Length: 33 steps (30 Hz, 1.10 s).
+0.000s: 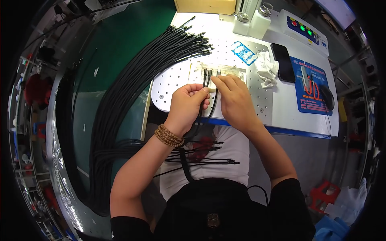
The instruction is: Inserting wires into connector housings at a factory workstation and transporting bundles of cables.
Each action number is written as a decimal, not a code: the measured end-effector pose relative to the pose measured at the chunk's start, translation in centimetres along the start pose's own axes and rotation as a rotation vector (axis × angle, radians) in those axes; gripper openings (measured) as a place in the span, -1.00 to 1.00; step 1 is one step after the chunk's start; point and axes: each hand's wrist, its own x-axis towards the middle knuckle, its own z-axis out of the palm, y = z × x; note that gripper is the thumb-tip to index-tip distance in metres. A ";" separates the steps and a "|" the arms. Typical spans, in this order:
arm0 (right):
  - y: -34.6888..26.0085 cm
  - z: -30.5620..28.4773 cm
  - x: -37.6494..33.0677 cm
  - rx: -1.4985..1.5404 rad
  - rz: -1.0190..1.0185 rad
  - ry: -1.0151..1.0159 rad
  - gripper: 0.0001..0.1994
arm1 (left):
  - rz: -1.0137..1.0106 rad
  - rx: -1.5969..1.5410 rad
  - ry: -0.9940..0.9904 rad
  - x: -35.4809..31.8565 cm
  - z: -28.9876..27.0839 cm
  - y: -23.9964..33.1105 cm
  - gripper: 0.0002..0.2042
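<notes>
My left hand [184, 102], with a beaded bracelet [169, 135] at the wrist, is closed on black cables [205, 78], thumb and forefinger pinching just below their connector ends. Beside it, my right hand [235, 98] is closed at the tip of another black cable [214, 105]; its fingers partly cover that connector. Both hands are over a pale, translucent fixture plate [196, 72] at the near side of the white perforated table [171, 86]. The cables hang down over the table's front edge. Several more cable ends [217, 162] lie across my lap.
A thick bundle of black cables [132, 76] curves along the left over a green surface [102, 52]. Right of the fixture are a blue card [244, 53], crumpled tissue [266, 69], phone [283, 62], blue mat [307, 104] and mouse [327, 97]. Behind stand white bottles [259, 26] and a button box [303, 30].
</notes>
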 end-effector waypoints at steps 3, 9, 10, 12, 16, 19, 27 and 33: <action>-0.1 0.5 0.1 -0.049 0.021 0.001 -0.55 | -0.033 -0.019 -0.024 0.2 0.2 0.1 -0.85; -0.5 0.4 0.3 -0.071 0.063 -0.016 -0.55 | -0.067 -0.075 -0.043 0.6 0.2 -0.2 -0.86; -0.5 0.5 0.4 -0.082 0.063 -0.017 -0.55 | -0.024 -0.008 -0.047 0.6 0.1 -0.2 -0.85; -0.6 0.5 0.5 -0.096 0.063 -0.019 -0.55 | 0.065 0.125 -0.060 0.6 -0.1 -0.1 -0.83; -0.5 0.6 0.5 -0.109 0.048 -0.048 -0.55 | 0.158 0.207 0.069 0.4 -0.6 0.4 -0.78; -0.4 0.6 0.2 -0.127 0.032 -0.022 -0.54 | 0.243 0.389 0.054 0.2 -1.0 0.7 -0.73; -0.2 0.8 0.1 -0.103 0.012 -0.013 -0.53 | 0.283 0.760 -0.018 0.4 -1.3 1.8 -0.61; -0.2 0.7 0.0 -0.094 0.016 -0.007 -0.53 | 0.261 0.843 -0.052 1.1 -0.7 2.4 -0.58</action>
